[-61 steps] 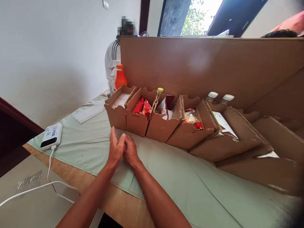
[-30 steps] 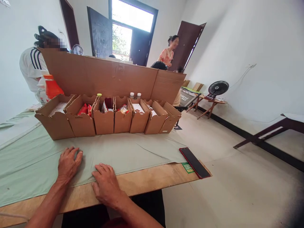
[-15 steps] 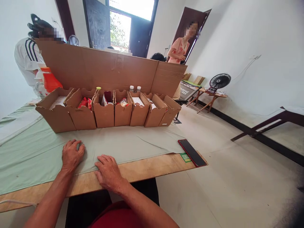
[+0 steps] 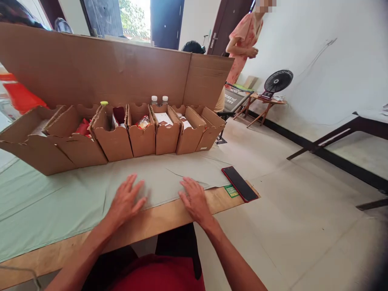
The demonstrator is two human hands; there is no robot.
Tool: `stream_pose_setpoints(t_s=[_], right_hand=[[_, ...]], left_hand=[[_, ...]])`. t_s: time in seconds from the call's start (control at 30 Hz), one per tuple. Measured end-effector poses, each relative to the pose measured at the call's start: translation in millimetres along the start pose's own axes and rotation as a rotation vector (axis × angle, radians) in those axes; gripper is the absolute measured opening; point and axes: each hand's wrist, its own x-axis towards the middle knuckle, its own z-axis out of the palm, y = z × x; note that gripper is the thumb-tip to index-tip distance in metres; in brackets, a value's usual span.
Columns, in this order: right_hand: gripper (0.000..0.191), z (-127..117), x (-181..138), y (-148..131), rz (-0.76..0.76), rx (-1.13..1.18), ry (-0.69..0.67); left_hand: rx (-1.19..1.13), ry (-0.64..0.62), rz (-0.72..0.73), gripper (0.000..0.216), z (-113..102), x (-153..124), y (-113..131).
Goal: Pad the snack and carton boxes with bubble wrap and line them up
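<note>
— Your left hand (image 4: 126, 201) and right hand (image 4: 194, 199) both lie flat on the green cloth (image 4: 75, 194), fingers spread, holding nothing. The cloth covers the table (image 4: 157, 220) up to a bare wooden strip along the near edge, and your palms sit right at that border.

— So what could go wrong from here?

— I'd say the cloth is the weak spot. It already shows a crease near your right hand, and if you press and drag, it could bunch or slide, nudging the row of boxes (image 4: 121, 137) standing on it farther back (they stand well apart from your hands, though). The phone (image 4: 239, 184) worries me more: it lies at the table's right corner, near your right hand, partly over the edge of the cloth. A sideways sweep could push it off onto the floor.

— And against half a second ago?

— Both hands have moved right along the table edge and opened wider. Your right hand is now closer to the phone. The view has also turned, so the boxes sit more to the left.
</note>
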Motion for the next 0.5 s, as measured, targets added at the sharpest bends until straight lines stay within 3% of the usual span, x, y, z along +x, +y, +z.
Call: stream_pose_setpoints(t_s=[0.07,0.17,0.3,0.5], right_hand=[[0.040,-4.8,-6.1,22.0,0.057,-0.063,0.002],[0.038,0.3,-25.0,31.7,0.067,-0.122,-0.005],[0.040,11.3,-43.1,27.6,0.069,-0.170,0.025],[0.042,13.2,-43.5,30.2,0.036,-0.209,0.068]], left_hand=[[0.022,-0.110,0.138,0.056,10.0,2.3,22.1],[0.091,-0.183,0.234,0.059,16.4,-8.7,34.6],[0.179,-0.144,0.281,0.062,14.0,-25.6,30.7],[0.256,-0.088,0.323,0.067,13.4,-25.0,31.3]])
